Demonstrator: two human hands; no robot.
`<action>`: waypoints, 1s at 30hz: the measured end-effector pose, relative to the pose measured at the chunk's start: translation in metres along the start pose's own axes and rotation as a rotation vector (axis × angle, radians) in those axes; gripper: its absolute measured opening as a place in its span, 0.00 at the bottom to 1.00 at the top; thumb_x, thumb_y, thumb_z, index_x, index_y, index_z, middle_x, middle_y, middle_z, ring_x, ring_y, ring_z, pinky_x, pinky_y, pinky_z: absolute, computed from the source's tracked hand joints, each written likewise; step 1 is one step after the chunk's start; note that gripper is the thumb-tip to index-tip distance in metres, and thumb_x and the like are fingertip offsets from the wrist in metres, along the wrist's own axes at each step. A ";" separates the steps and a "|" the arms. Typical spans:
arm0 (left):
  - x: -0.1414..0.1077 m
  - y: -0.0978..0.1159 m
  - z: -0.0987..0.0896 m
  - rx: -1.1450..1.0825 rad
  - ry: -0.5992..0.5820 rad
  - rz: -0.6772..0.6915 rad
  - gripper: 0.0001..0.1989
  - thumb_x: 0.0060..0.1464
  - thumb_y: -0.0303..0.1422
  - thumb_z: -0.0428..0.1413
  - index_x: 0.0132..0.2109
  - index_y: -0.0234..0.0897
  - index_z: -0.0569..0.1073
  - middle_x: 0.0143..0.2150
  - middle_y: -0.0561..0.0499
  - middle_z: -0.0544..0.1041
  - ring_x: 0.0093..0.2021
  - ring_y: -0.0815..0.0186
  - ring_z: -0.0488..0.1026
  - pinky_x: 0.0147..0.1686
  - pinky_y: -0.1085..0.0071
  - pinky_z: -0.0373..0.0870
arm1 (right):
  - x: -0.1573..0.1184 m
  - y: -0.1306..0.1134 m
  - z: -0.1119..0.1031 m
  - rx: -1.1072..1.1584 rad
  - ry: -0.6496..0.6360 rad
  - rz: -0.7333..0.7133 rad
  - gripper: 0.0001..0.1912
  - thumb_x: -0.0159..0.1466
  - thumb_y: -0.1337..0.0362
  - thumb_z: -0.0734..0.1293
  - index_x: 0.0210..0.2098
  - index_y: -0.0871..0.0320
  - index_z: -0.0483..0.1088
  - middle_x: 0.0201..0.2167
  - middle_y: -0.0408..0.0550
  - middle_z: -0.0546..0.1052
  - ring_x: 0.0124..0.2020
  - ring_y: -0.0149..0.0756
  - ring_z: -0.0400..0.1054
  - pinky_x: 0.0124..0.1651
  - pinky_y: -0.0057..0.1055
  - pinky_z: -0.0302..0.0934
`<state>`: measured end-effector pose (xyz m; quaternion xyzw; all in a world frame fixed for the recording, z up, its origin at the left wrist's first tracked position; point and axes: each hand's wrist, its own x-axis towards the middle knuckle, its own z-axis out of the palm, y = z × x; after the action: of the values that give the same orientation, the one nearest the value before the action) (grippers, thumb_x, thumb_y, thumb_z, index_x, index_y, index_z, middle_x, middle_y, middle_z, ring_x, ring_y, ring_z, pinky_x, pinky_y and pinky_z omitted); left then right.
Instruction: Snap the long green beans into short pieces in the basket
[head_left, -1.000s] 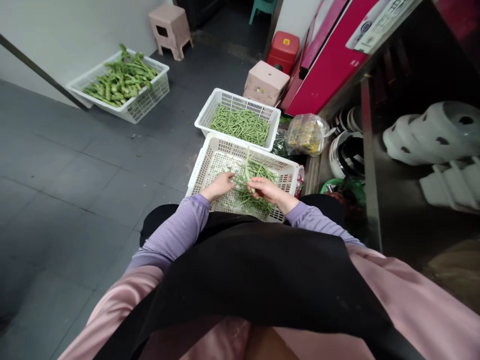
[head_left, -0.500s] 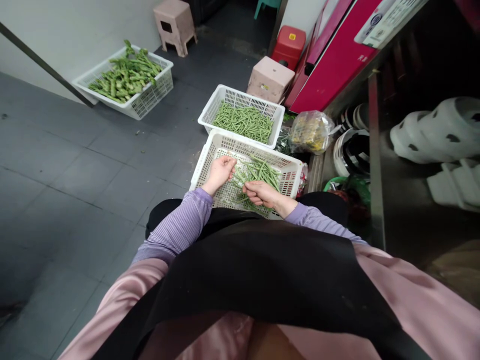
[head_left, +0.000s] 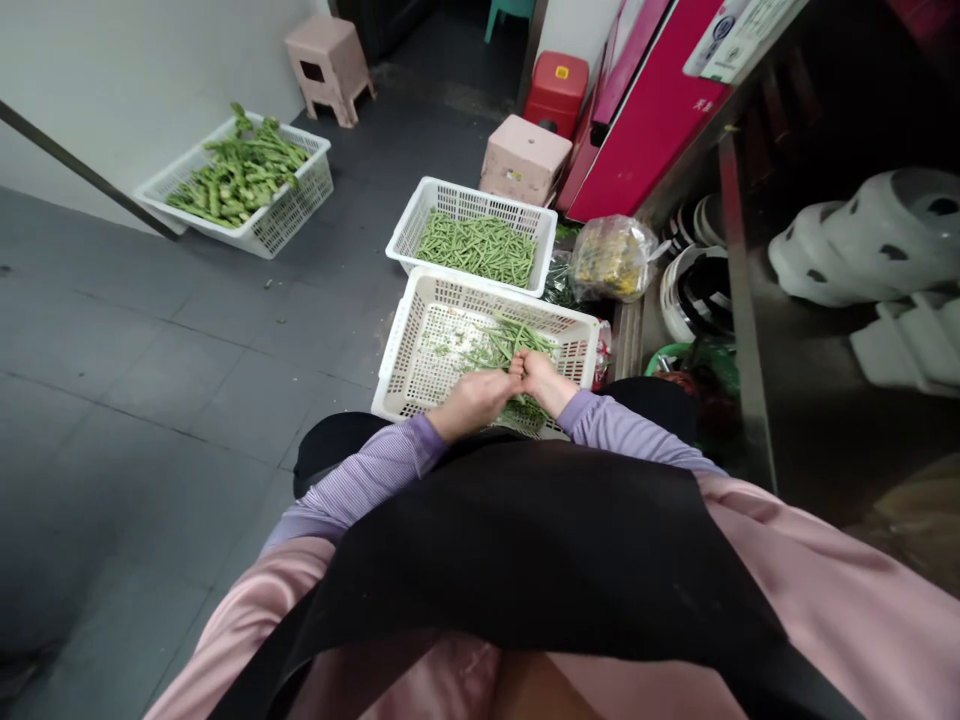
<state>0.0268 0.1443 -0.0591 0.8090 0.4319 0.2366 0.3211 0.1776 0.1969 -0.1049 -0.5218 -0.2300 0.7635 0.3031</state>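
- Clock times start at the middle of the near basket, with 12 straight ahead.
- At 10 o'clock, a white basket [head_left: 300, 205] full of thick green stalks [head_left: 236, 180] is next to the wall, maybe so it is out of the way.
- At 11 o'clock, a pink stool [head_left: 330, 70] stands on its legs.
- The near basket [head_left: 427, 365] sits right by the knees, so both hands can get to it easily.
- The left hand [head_left: 476, 400] is over the near basket, with its fingers curled together. The tips meet the right hand's, maybe to work on one small thing. I cannot tell if they pinch a bean.
- At 12 o'clock, the far basket [head_left: 465, 276] sits up against the near basket, perhaps for a short reach. It has lots of green bean bits [head_left: 480, 248].
- Long green beans [head_left: 517, 335] lie in the near basket's right part, under and beside the hands. Small bits [head_left: 442, 350] lie further left.
- The right hand [head_left: 540, 378] comes in from 4 o'clock, fingers bent and together. What is inside, I cannot tell.
- At 2 o'clock, a clear bag [head_left: 615, 258] is bunched up, maybe to keep the yellow and green stuff in.
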 end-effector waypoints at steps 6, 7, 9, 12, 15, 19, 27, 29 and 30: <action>0.005 -0.012 0.005 0.195 -0.080 -0.027 0.12 0.64 0.31 0.50 0.38 0.36 0.77 0.38 0.44 0.77 0.41 0.62 0.74 0.45 0.68 0.68 | -0.024 0.009 -0.004 -0.117 -0.247 0.286 0.13 0.64 0.68 0.62 0.25 0.55 0.55 0.14 0.35 0.57 0.13 0.25 0.47 0.16 0.22 0.44; 0.006 -0.014 0.004 0.239 -0.082 -0.048 0.11 0.64 0.30 0.50 0.37 0.36 0.77 0.37 0.43 0.77 0.41 0.61 0.74 0.44 0.68 0.68 | -0.027 0.011 -0.004 -0.153 -0.266 0.305 0.15 0.64 0.68 0.62 0.24 0.55 0.53 0.13 0.34 0.54 0.13 0.23 0.43 0.16 0.21 0.42; 0.008 -0.016 0.005 0.286 -0.155 -0.051 0.10 0.62 0.29 0.51 0.37 0.36 0.77 0.36 0.43 0.76 0.41 0.59 0.74 0.42 0.67 0.68 | -0.027 0.013 -0.008 -0.309 -0.236 0.287 0.17 0.64 0.65 0.64 0.22 0.55 0.53 0.13 0.33 0.52 0.13 0.22 0.39 0.15 0.22 0.38; 0.010 -0.018 0.008 0.310 -0.382 -0.031 0.08 0.61 0.32 0.54 0.36 0.36 0.77 0.36 0.43 0.77 0.38 0.59 0.74 0.40 0.66 0.68 | -0.014 0.009 -0.031 -0.655 -0.033 0.037 0.17 0.62 0.63 0.68 0.21 0.56 0.59 0.13 0.36 0.57 0.15 0.24 0.45 0.17 0.23 0.39; 0.012 -0.023 0.011 0.354 -0.437 -0.110 0.11 0.64 0.33 0.51 0.38 0.35 0.77 0.40 0.42 0.77 0.41 0.59 0.75 0.44 0.66 0.70 | 0.011 -0.001 -0.070 -0.844 0.290 -0.220 0.16 0.62 0.61 0.70 0.21 0.56 0.63 0.16 0.39 0.63 0.20 0.29 0.56 0.23 0.26 0.51; 0.017 -0.035 0.010 0.437 -0.282 -0.248 0.16 0.60 0.22 0.48 0.49 0.32 0.77 0.50 0.38 0.76 0.54 0.58 0.72 0.55 0.64 0.68 | 0.050 -0.009 -0.118 -0.965 0.641 -0.115 0.07 0.61 0.63 0.71 0.33 0.59 0.70 0.28 0.48 0.75 0.31 0.37 0.68 0.36 0.31 0.62; 0.018 -0.048 0.018 0.254 -0.469 -0.274 0.14 0.60 0.31 0.54 0.52 0.34 0.76 0.49 0.39 0.79 0.51 0.54 0.76 0.54 0.59 0.70 | 0.104 -0.005 -0.141 -1.353 0.527 -0.025 0.16 0.67 0.65 0.65 0.50 0.69 0.73 0.51 0.68 0.76 0.52 0.47 0.71 0.55 0.37 0.58; 0.020 -0.048 0.018 0.197 -0.446 -0.327 0.12 0.59 0.32 0.55 0.48 0.35 0.77 0.47 0.39 0.80 0.49 0.54 0.77 0.52 0.59 0.70 | 0.106 -0.007 -0.143 -1.378 0.501 -0.036 0.16 0.67 0.65 0.65 0.51 0.68 0.73 0.51 0.68 0.76 0.51 0.48 0.71 0.55 0.38 0.58; 0.021 -0.047 0.018 0.170 -0.428 -0.341 0.10 0.59 0.32 0.56 0.47 0.35 0.77 0.46 0.40 0.80 0.49 0.54 0.77 0.52 0.59 0.70 | 0.106 -0.008 -0.143 -1.391 0.476 -0.047 0.15 0.66 0.65 0.67 0.50 0.67 0.74 0.51 0.68 0.77 0.51 0.49 0.71 0.55 0.38 0.58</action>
<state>0.0241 0.1767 -0.1037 0.7801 0.5025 -0.0344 0.3711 0.2842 0.2818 -0.2193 -0.7399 -0.6005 0.3005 -0.0400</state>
